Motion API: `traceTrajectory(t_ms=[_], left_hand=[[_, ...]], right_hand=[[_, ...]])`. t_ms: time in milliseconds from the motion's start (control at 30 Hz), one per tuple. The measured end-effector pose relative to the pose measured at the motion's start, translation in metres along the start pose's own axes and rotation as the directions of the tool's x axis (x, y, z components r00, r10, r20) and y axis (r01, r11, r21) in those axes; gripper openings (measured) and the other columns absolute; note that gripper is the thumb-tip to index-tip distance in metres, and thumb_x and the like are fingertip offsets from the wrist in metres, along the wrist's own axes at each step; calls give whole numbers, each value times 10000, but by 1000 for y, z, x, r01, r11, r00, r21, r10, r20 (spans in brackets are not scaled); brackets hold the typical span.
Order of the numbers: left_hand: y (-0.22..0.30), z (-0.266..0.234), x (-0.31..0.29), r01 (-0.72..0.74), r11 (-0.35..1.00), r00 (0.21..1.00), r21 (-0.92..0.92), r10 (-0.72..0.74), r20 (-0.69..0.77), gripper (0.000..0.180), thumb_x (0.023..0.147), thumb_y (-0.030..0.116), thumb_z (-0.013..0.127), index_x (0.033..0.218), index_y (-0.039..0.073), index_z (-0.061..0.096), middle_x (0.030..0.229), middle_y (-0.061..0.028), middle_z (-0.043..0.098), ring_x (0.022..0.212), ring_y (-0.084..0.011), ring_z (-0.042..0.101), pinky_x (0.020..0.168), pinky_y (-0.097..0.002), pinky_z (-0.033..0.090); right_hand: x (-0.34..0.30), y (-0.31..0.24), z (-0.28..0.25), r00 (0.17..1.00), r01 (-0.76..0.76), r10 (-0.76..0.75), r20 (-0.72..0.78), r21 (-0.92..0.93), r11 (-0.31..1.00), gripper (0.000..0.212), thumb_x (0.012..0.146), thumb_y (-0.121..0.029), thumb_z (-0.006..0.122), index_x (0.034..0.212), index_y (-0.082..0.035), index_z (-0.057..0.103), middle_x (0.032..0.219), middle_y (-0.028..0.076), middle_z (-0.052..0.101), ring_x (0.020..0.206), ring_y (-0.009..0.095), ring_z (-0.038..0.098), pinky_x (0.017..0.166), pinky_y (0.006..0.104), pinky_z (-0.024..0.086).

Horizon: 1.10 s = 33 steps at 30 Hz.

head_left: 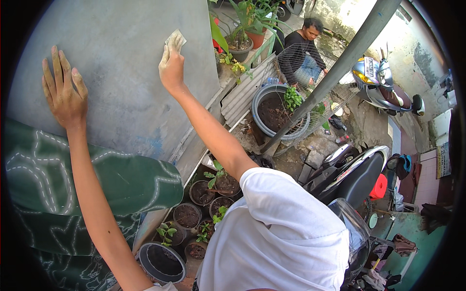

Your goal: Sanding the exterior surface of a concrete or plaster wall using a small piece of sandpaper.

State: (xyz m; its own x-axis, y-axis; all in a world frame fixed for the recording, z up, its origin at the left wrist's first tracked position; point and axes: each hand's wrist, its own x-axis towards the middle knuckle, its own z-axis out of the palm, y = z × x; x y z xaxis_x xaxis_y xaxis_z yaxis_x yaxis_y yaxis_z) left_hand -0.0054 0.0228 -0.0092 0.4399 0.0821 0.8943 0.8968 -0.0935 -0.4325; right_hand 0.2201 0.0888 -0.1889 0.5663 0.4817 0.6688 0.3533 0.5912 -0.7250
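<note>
A small folded piece of sandpaper (pixel 175 39) is pressed against a grey wall (pixel 121 72) by the right hand (pixel 172 68), whose fingers are closed over the sheet so that only its upper edge is seen above them. The left hand (pixel 63 89) is laid flat on the same wall, well apart from the right, with its fingers spread wide and nothing held. A green patterned cloth (pixel 121 184) is draped over the lower part of the wall, under the left forearm.

Below the right arm, at the foot of the wall, a cluster of small round pots (pixel 204 203) is seen on the ground; each is filled with dark soil, and small green seedlings are carried by several of them. A larger grey pot (pixel 161 262) nearest the lower edge is filled with dark soil only. Farther off, a wide grey tub (pixel 279 114) is filled with dark soil and a leafy plant, and a slanting metal pole (pixel 335 68) is crossed in front of it. Beyond the tub a person in a dark top (pixel 303 51) is seen crouching behind wire mesh, with potted plants (pixel 247 29) just beside. Two scooters (pixel 383 87) are parked to the right
</note>
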Motion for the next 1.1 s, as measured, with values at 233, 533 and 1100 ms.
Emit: traceTrajectory(t_ms=[233, 533, 1100], left_hand=[[3, -3, 0, 6, 1000, 1000, 4, -6, 12, 510, 1123, 314, 346, 1580, 166, 519, 1690, 66, 416, 1557, -214, 388, 1277, -404, 297], [5, 2, 3, -14, 1000, 1000, -3, 14, -13, 512, 1126, 306, 337, 1583, 162, 515, 1697, 61, 406, 1561, -239, 382, 1275, -418, 304], [9, -5, 4, -4, 1000, 999, 23, 3, 31, 521, 1104, 273, 350, 1575, 130, 523, 1686, 33, 429, 1569, -252, 370, 1278, -431, 299]], right_hand=[[0, -7, 0, 1000, -16, 16, 1, -5, 1000, 470, 1092, -37, 463, 1519, 146, 395, 1572, 385, 382, 1520, 529, 248, 1280, 477, 293], [2, -2, 2, 999, -37, 37, -13, 22, 999, 470, 1093, -31, 459, 1526, 142, 395, 1582, 359, 394, 1523, 532, 242, 1278, 482, 291], [0, 3, -5, 996, -40, 37, 78, 33, 999, 515, 1104, -56, 460, 1573, 118, 338, 1640, 355, 303, 1544, 549, 183, 1290, 520, 260]])
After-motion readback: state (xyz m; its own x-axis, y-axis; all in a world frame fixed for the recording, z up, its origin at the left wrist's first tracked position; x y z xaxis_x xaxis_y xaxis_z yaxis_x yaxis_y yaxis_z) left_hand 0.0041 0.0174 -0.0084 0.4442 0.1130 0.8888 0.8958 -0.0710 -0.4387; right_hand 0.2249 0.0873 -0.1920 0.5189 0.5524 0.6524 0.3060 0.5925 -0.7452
